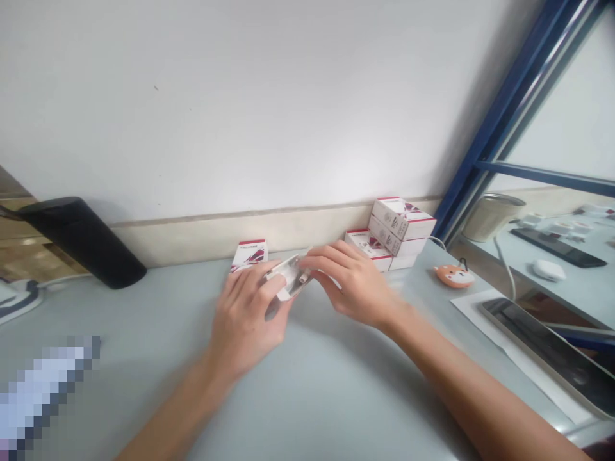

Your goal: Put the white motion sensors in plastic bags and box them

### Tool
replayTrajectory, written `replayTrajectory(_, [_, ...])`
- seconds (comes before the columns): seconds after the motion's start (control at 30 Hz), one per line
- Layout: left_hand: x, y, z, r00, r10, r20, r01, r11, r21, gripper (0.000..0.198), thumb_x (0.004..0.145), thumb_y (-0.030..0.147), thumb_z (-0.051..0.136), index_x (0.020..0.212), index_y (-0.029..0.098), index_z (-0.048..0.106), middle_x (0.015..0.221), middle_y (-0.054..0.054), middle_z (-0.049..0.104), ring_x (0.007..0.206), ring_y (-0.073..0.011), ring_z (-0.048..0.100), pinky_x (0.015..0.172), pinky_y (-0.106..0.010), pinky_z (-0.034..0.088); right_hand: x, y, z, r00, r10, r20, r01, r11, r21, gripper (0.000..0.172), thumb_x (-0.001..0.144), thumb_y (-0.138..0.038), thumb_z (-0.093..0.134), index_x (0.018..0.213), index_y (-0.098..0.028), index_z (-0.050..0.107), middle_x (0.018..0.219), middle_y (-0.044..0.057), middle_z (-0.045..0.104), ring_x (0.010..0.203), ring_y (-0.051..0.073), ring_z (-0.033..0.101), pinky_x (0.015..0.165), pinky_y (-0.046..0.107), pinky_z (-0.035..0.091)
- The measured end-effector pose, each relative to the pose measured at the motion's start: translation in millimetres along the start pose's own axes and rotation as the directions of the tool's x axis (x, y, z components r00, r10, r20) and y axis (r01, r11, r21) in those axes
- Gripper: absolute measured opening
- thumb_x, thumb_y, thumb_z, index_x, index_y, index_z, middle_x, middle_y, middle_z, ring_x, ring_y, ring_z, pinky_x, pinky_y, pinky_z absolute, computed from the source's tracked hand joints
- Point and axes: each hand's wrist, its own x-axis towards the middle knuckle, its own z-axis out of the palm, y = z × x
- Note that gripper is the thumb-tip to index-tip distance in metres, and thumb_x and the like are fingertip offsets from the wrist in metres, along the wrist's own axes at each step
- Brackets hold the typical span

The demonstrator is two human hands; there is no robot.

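My left hand (pixel 252 307) is closed around a small white box (pixel 284 291), which is tilted with its open side up. The inside of the box looks pale and shiny. At the box's right side, the fingers of my right hand (pixel 353 278) pinch a small white cylindrical piece (pixel 304 278), partly hidden by the fingers. It looks like a plug end, but blur hides its exact kind. Just behind my left hand lies a white box with a red edge and purple print (pixel 250 251).
Similar printed boxes (pixel 401 224) are stacked against the wall at the right. Beside them lie an orange dog-face case (pixel 454 276) and a dark phone-like device (pixel 542 346) on white paper (pixel 475 307). A black cylinder (pixel 86 243) leans at left. Blue-framed glass (pixel 480 147) borders the right.
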Motion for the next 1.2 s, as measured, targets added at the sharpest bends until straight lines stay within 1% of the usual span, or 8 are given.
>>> replayTrajectory(0.3, [5,2,-1.3,1.0,0.011,-0.004,-0.011,1.0,0.0,0.044,0.086,0.018,0.078,0.121,0.028,0.053,0.121,-0.011,0.075,0.109,-0.0313,0.076,0.089,-0.047,0.058,1,-4,0,1.0,0.014,0.012,-0.015,0.997,0.075,0.012,0.101,-0.025,0.061,0.112,-0.022,0.066,0.122,0.01,0.07,0.104,0.025,0.061,0.09,0.041,0.052])
replayTrajectory(0.47, [1,0,1.5,0.999,-0.036,-0.014,0.036,0.999,0.001,0.046,0.086,0.021,0.08,0.122,0.029,0.053,0.122,-0.01,0.075,0.107,-0.0312,0.076,0.091,-0.048,0.057,-2,32,-13,0.986,0.085,-0.142,-0.108,0.98,-0.166,0.016,0.106,-0.029,0.056,0.104,-0.022,0.071,0.108,0.008,0.076,0.096,0.025,0.064,0.087,0.04,0.05])
replayTrajectory(0.57, [0,1,2.4,0.999,-0.036,-0.007,0.036,0.999,0.0,0.045,0.086,0.02,0.079,0.121,0.031,0.053,0.122,-0.009,0.075,0.109,-0.0311,0.075,0.092,-0.048,0.057,-12,59,-22,0.901,0.352,-0.253,-0.426,0.827,-0.366,0.021,0.104,-0.024,0.054,0.1,-0.021,0.074,0.105,0.011,0.076,0.096,0.029,0.067,0.084,0.041,0.049])
replayTrajectory(0.67, [0,3,1.8,1.0,-0.029,0.001,0.029,1.0,0.006,0.043,0.086,0.018,0.078,0.119,0.031,0.054,0.122,-0.008,0.075,0.111,-0.0309,0.074,0.092,-0.048,0.057,-22,72,-20,0.755,0.608,-0.247,-0.643,0.611,-0.461,0.027,0.103,-0.022,0.05,0.101,-0.021,0.076,0.098,0.014,0.076,0.079,0.027,0.07,0.069,0.038,0.047])
replayTrajectory(0.93, [1,3,2.2,1.0,-0.017,-0.008,0.017,1.0,0.009,0.043,0.087,0.015,0.077,0.121,0.027,0.053,0.121,-0.012,0.074,0.11,-0.0323,0.073,0.09,-0.049,0.057,-23,65,-16,0.59,0.798,-0.124,-0.715,0.446,-0.538,0.029,0.102,-0.02,0.046,0.107,-0.018,0.074,0.096,0.019,0.078,0.078,0.031,0.075,0.066,0.038,0.047])
replayTrajectory(1.0, [1,3,2.0,1.0,-0.017,-0.007,0.017,1.0,0.009,0.043,0.087,0.014,0.076,0.12,0.027,0.053,0.121,-0.012,0.074,0.111,-0.0324,0.073,0.09,-0.049,0.057,-18,60,-21,0.637,0.755,-0.157,-0.718,0.506,-0.477,0.028,0.102,-0.02,0.047,0.109,-0.02,0.075,0.103,0.017,0.079,0.078,0.029,0.074,0.065,0.036,0.046])
replayTrajectory(1.07, [2,4,1.1,1.0,0.001,-0.005,-0.001,1.0,0.002,0.042,0.086,0.013,0.076,0.119,0.026,0.053,0.121,-0.012,0.073,0.11,-0.032,0.073,0.09,-0.048,0.057,-11,50,-24,0.758,0.621,-0.201,-0.647,0.673,-0.36,0.027,0.103,-0.023,0.049,0.111,-0.024,0.074,0.107,0.012,0.078,0.078,0.025,0.072,0.064,0.034,0.044])
replayTrajectory(1.2, [3,11,-2.2,0.998,0.055,0.033,-0.055,0.998,0.006,0.045,0.084,0.006,0.074,0.119,0.025,0.053,0.122,-0.014,0.073,0.109,-0.0311,0.072,0.091,-0.047,0.056,-1,16,-22,0.969,0.215,-0.12,-0.23,0.965,-0.13,0.025,0.105,-0.028,0.051,0.115,-0.026,0.074,0.105,0.004,0.075,0.074,0.016,0.068,0.061,0.029,0.043])
